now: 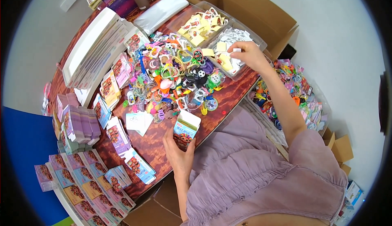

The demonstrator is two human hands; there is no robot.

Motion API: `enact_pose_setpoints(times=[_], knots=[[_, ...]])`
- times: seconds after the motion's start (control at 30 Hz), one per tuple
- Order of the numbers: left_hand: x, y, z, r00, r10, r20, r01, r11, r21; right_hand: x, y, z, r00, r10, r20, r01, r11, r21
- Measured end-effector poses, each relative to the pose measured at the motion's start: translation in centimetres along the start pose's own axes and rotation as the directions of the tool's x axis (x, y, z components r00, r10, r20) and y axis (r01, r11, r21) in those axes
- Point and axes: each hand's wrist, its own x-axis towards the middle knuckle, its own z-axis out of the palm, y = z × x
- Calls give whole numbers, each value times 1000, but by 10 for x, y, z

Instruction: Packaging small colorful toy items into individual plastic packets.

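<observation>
My left hand [179, 154] is closed around a small blue printed carton [185, 131], held upright near the table's front edge with its white top flap raised. My right hand [250, 55] reaches over a clear plastic tray [261, 43] at the back right. Its thumb and fingers are pinched together above a heap of small white slips [233, 36]; what lies between the fingertips is too small to make out. Yellow printed stickers [203, 25] fill the tray's other compartment. A large pile of colourful small trinkets and bands [167, 77] spreads between the tray and the carton.
Flattened printed cartons [118, 135] lie in a row left of the pile, beside white cards [139, 122]. Stacked filled boxes [83, 181] stand at the lower left. White trays [87, 48] lean behind. A tub of trinkets [292, 93] and a cardboard box [257, 5] flank the table.
</observation>
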Motion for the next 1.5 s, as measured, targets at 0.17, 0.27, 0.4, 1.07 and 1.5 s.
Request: enact_pose_setpoints(times=[0.17,0.27,0.4,1.07,1.5], knots=[[0,1,0,1000,20,2,-20,1000,10,-2,-11,25,995,97,29,-90,977,-196],[1,2,-1,1000,-5,10,5,1000,6,2,6,37,994,-37,-103,1,944,-330],[-4,0,-5,999,-39,-10,39,999,6,-3,-9,16,976,-20,-215,-37,965,-259],[-16,-12,2,980,39,-196,-39,999,5,-99,-116,152,765,-298,572,417,905,-86],[-23,-21,10,948,-222,-228,109,900,-422,-106,-132,141,736,-631,247,625,772,112]])
